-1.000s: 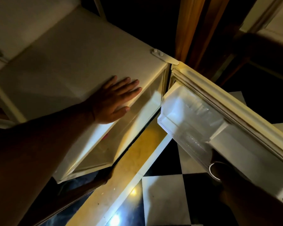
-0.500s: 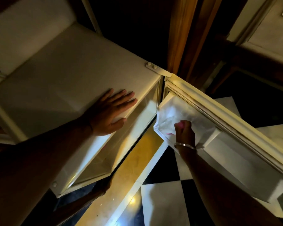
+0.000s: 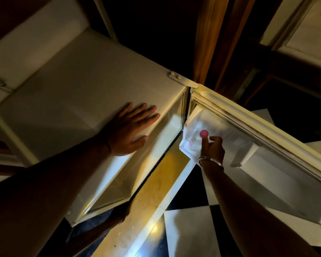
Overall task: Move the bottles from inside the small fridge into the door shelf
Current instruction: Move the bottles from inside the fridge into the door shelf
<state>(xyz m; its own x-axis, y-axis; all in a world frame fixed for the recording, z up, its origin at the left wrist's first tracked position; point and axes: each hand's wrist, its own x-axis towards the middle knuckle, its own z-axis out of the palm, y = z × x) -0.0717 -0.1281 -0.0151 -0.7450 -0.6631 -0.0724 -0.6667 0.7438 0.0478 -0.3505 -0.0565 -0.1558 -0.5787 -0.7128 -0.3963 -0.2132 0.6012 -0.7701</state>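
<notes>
— What is the room like?
— Dark, with a black and white floor. The fridge door is open.
— And the hands?
— The left hand lies flat and open on the fridge top, holding nothing. The right hand curls on the bottle, which stands in the door shelf.

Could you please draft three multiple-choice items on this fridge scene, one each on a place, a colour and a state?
1. Where is the bottle?
A. On top of the fridge
B. In the door shelf
C. On the floor

2. What colour is the bottle's cap?
A. Pink
B. Green
C. Black

3. How is the left hand?
A. Clenched in a fist
B. Gripping the door
C. Flat on the fridge top

Answers: 1 B, the bottle stands in the clear shelf, the right hand on it. 2 A, the round cap shows pink. 3 C, palm down with fingers spread.
</notes>
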